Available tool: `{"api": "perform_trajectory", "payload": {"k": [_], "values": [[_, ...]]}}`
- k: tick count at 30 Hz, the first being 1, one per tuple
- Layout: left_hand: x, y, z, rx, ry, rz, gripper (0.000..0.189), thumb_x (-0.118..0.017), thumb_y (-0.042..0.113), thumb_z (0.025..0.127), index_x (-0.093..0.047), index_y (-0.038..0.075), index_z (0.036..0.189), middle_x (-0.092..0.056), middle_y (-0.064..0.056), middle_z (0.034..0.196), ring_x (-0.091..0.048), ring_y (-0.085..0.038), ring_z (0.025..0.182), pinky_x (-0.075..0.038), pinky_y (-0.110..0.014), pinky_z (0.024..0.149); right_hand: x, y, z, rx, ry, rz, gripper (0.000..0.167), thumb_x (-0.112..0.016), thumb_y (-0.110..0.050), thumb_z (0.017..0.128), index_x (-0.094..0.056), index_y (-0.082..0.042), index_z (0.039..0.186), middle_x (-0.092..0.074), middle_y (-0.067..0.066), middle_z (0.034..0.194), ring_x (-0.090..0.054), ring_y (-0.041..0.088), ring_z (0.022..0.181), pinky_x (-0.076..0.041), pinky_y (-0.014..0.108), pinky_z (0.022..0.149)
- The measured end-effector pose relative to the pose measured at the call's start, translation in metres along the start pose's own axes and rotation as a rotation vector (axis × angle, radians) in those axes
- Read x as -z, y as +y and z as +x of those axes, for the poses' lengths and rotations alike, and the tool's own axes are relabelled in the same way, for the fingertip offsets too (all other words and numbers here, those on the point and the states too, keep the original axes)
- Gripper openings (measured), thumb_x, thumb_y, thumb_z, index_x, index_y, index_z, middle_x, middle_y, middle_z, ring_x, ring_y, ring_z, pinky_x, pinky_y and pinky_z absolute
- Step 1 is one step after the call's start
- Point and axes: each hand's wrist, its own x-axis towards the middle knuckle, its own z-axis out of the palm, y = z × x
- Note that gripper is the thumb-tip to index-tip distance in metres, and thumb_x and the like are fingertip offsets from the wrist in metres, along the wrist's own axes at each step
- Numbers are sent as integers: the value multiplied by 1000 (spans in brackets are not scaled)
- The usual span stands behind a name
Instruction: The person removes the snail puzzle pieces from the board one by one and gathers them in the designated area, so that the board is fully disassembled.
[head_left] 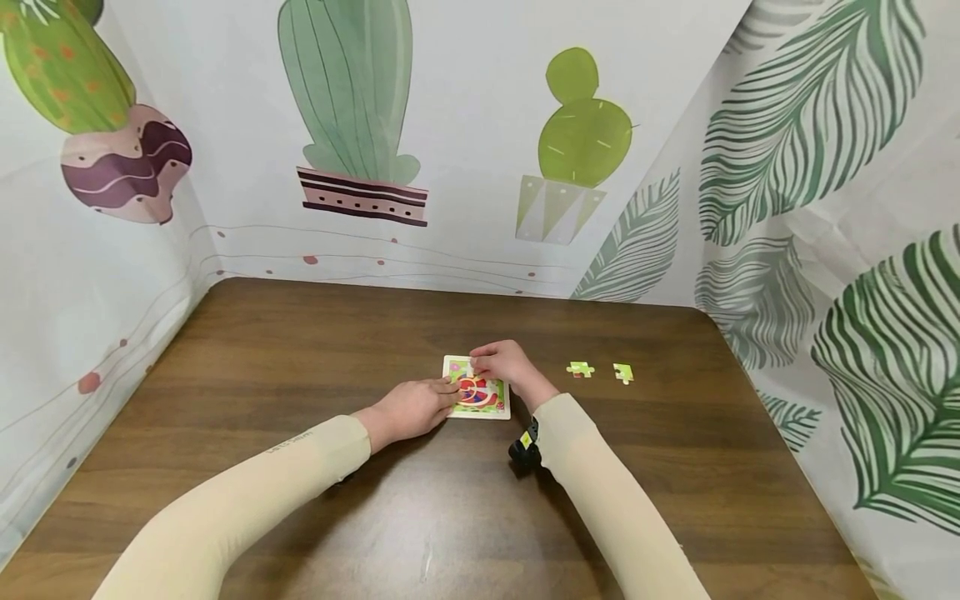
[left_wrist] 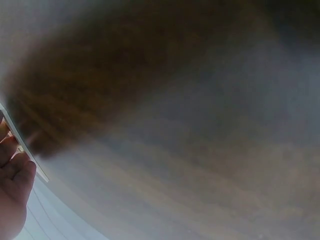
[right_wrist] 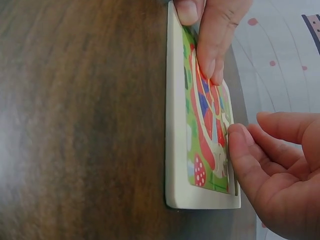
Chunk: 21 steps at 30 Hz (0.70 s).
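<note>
A small square jigsaw puzzle (head_left: pixel 487 400) in a white frame lies on the table, its picture red, blue and green with a spotted mushroom in one corner. My left hand (head_left: pixel 416 408) rests flat from the left, straight fingers (right_wrist: pixel 210 60) pressing on the picture. From the far right side my right hand (head_left: pixel 506 362) reaches over the puzzle. Its thumb (right_wrist: pixel 239 137) touches the picture near the frame's edge, with a gap to the finger above it. The left wrist view catches only the left hand (left_wrist: pixel 12 185) at its edge, beside the frame.
Two loose green jigsaw pieces, one nearer (head_left: pixel 580 369) and one farther right (head_left: pixel 623 372), lie right of the puzzle on the brown wooden table (head_left: pixel 360 333). A black wrist camera (head_left: pixel 524 450) hangs under the right wrist. Printed cloth walls (head_left: pixel 480 208) stand around the table's far sides.
</note>
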Motion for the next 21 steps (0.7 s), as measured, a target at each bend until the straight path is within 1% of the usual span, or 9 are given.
{"api": "perform_trajectory", "payload": {"k": [7, 11, 13, 16, 21], "values": [[0, 1, -2, -1, 11, 12, 37, -63, 19, 100, -68, 6, 134, -67, -13, 139, -66, -30, 129, -56, -42, 104, -4, 1, 3, -10, -16, -66, 28, -64, -12, 100, -72, 3, 123, -75, 21, 115, -67, 11, 83, -62, 28, 85], [1, 1, -2, 3, 4, 7, 37, -63, 19, 100, -68, 6, 135, -67, -12, 140, -65, -30, 130, -56, -43, 104, -6, 1, 4, -3, -17, -93, 26, -65, -11, 99, -74, 3, 119, -76, 19, 109, -65, 9, 79, -62, 25, 80], [2, 1, -3, 3, -1, 10, 37, -63, 20, 101, -68, 6, 135, -67, -12, 141, -65, -30, 131, -56, -42, 105, -8, 0, 4, -4, -15, -95, 25, -66, -11, 99, -74, 3, 118, -77, 18, 107, -64, 8, 78, -62, 25, 80], [1, 1, -3, -3, 4, 16, 36, -63, 19, 101, -68, 6, 134, -67, -13, 140, -65, -30, 131, -56, -42, 105, -8, 0, 4, -13, -9, -82, 25, -65, -10, 99, -75, 3, 117, -77, 18, 106, -64, 8, 76, -62, 25, 78], [1, 1, -2, -13, 20, 3, 36, -63, 19, 100, -69, 6, 134, -67, -13, 140, -66, -31, 129, -56, -43, 104, -8, -2, 5, -51, 23, -6, 25, -64, -9, 100, -73, 5, 118, -77, 19, 107, -63, 7, 72, -60, 19, 70]]}}
